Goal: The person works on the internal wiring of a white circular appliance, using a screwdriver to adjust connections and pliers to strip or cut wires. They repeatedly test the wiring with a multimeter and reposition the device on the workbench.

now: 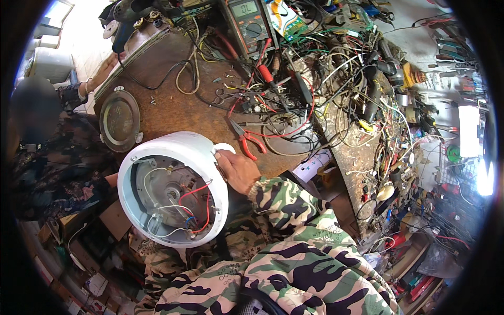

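Observation:
A white, round electric cooker body (137, 147) is tipped on its side at the near edge of the bench, its open underside facing me. Inside it run red and white wires, with a round metal fitting in the middle. My right hand (239, 172) is closed around the handle on its right side, thumb on top. My left hand does not show. A round metal base plate (120, 118) lies on the bench just beyond the cooker, to the left. Red-handled pliers (248, 140) rest to the right of my right hand.
Beyond lie a multimeter (249, 27), scissors (226, 96) and a red-handled tool (266, 74). Tangled wires and tools (378, 94) fill the right side. At the left sits another person in dark clothes, one hand (105, 71) at the bench's far-left edge.

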A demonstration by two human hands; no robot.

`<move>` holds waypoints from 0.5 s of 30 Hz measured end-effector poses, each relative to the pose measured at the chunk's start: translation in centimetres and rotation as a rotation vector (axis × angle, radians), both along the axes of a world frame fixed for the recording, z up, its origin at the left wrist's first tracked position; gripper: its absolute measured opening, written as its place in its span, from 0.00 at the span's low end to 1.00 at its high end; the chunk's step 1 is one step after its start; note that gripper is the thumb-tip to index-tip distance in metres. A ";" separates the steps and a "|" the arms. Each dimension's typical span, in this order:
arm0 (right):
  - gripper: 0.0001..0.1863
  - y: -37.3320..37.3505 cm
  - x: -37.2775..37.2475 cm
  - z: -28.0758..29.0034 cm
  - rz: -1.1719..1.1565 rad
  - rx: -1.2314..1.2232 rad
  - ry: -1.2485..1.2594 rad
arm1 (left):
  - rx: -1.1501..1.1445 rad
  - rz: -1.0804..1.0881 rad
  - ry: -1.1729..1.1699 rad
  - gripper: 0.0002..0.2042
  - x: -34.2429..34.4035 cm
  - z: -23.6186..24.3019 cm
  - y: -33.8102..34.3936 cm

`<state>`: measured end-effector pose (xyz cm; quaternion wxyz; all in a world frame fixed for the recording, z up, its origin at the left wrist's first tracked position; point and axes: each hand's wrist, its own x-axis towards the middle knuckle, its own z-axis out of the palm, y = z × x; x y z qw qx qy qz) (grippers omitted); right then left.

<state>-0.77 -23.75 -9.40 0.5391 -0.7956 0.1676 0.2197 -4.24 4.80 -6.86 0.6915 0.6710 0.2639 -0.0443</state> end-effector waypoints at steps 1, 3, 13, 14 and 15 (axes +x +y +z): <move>0.25 -0.4 0.4 0.6 0.052 0.023 0.000 | 0.000 0.001 -0.005 0.27 0.2 -0.1 0.0; 0.25 -1.0 0.5 1.3 0.107 0.044 0.011 | -0.004 -0.008 -0.008 0.27 0.2 -0.2 -0.2; 0.28 -1.6 3.0 2.9 0.065 0.160 -0.144 | -0.107 0.043 -0.145 0.29 1.9 0.5 -0.8; 0.29 -2.1 4.3 4.7 0.097 0.184 -0.142 | -0.130 0.052 -0.183 0.29 2.3 0.5 -0.6; 0.29 -2.0 5.5 5.4 0.083 0.326 -0.064 | -0.143 0.062 -0.219 0.29 2.6 0.5 -0.4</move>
